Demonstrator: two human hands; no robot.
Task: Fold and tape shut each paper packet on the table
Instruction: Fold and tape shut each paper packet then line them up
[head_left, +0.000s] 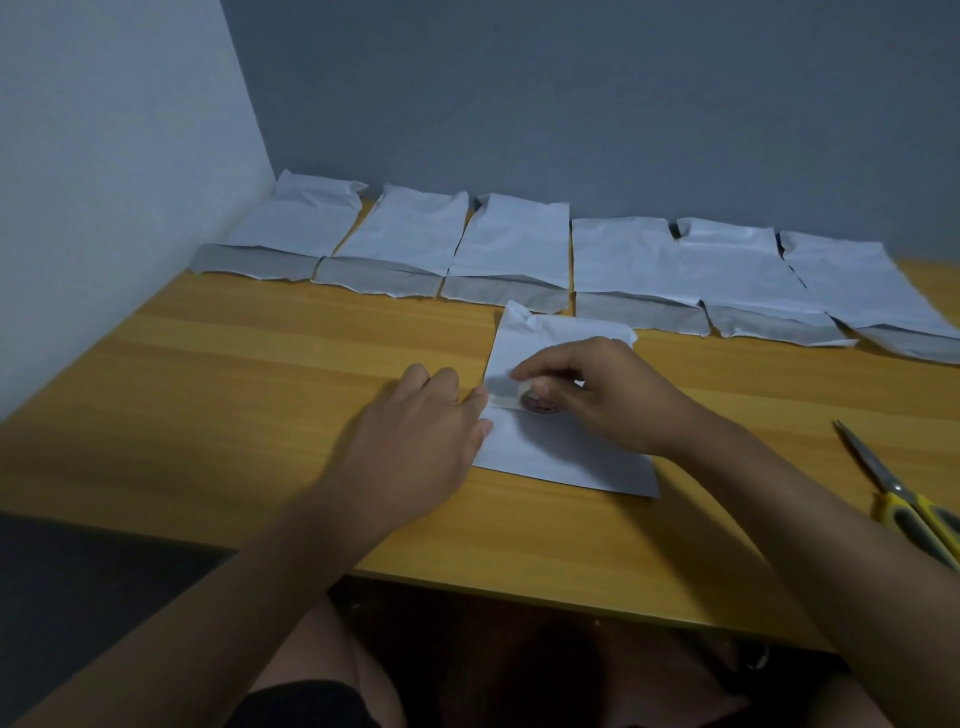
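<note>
Nearest the bench (208, 395) front edge lies one paper packet (566, 457); six more line the back. Right hand (608, 395) pinches a tape roll (537, 402) on it, left hand (415, 441) presses the strip's end with straight fingers. Taping step; next likely needs scissors (904, 499), right of the packet.

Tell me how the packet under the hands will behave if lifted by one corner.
The paper packet would probably flop, since its top edge is crumpled. It looks thin and flat, so likely light. It might slide easily on the smooth wooden table.
</note>
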